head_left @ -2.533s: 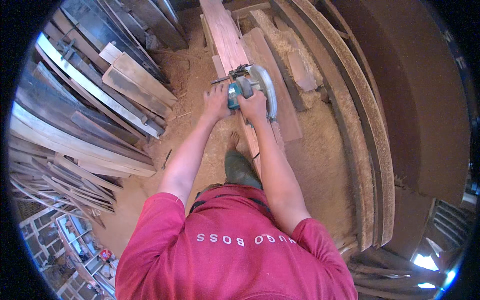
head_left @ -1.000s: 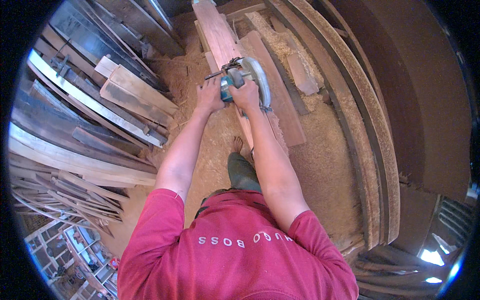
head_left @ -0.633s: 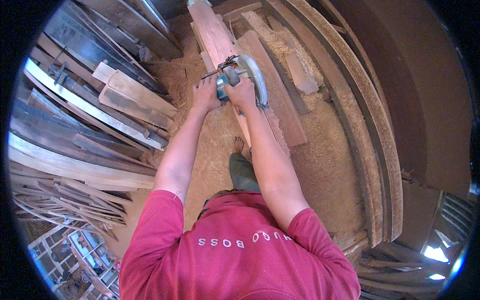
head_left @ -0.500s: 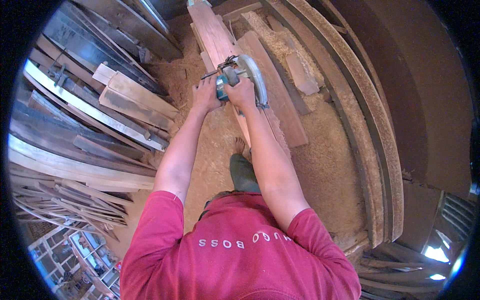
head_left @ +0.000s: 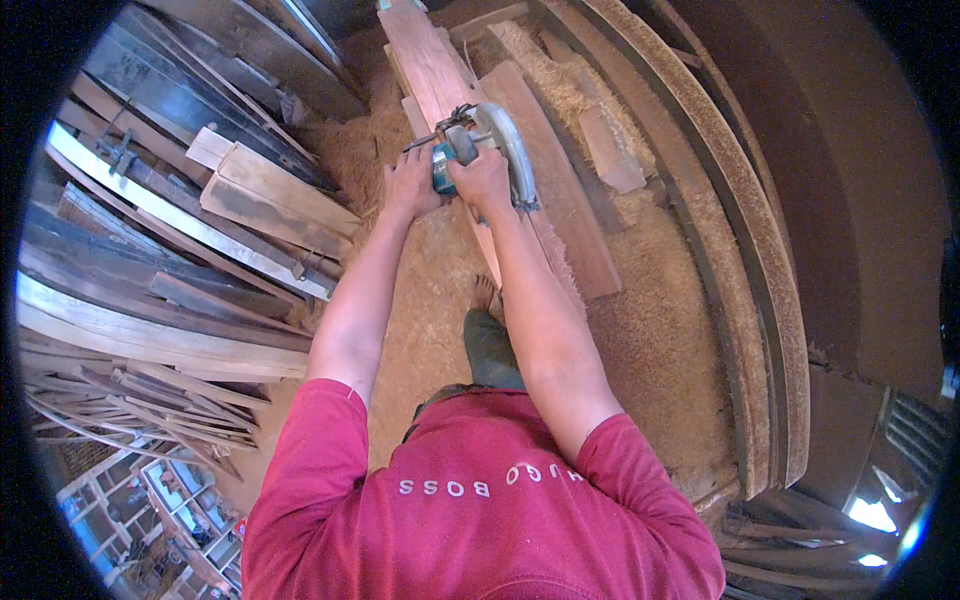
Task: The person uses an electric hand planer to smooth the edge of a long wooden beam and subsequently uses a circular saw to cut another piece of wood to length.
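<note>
Head view: right hand grips curved-guard saw on grainy plank.

Teal-and-gray circular saw, silver guard at right, resting on long reddish plank; plank's far end angles left.

Long reddish plank carrying a teal circular saw, brown floor below, sawdust strewn across its right side, bare foot on it.

Underside of circular saw hidden, plank perhaps cropped, lower-left clutter indistinct
</note>
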Available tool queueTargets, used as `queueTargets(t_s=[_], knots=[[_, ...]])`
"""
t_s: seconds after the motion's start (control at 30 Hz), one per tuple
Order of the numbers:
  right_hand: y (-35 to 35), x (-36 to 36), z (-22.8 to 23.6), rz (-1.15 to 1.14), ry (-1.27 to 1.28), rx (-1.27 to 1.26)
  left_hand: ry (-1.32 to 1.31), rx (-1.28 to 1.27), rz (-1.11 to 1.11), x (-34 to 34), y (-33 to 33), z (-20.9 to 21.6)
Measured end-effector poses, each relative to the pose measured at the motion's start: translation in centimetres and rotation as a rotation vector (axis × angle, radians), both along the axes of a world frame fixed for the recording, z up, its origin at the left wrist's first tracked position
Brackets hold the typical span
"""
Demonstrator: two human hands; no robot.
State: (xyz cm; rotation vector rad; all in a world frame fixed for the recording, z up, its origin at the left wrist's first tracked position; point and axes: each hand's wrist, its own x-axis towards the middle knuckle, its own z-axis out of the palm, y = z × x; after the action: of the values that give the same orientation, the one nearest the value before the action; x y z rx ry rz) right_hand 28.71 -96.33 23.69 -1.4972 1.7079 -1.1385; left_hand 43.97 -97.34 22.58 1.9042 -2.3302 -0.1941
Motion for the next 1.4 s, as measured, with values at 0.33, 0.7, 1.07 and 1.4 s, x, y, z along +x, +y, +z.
queueTargets(t_s=[0.33,0.7,1.07,1.4], knots=[[-1.6,0.5,0.0,0.034,-0.012,0.030,-0.025,-0.056,0.005,0.8,-1.7,-0.9],[-3.3,1.1,0.2,0.029,-0.011,0.020,-0.017,-0.049,0.002,1.4,-3.2,-0.5],[-5.3,1.8,-0.1,0.030,-0.015,0.029,-0.037,-0.028,-0.019,2.0,-5.2,-0.3],[-7.0,2.6,-0.1,-0.001,0.001,-0.003,-0.040,0.006,-0.006,2.9,-7.1,-0.7]])
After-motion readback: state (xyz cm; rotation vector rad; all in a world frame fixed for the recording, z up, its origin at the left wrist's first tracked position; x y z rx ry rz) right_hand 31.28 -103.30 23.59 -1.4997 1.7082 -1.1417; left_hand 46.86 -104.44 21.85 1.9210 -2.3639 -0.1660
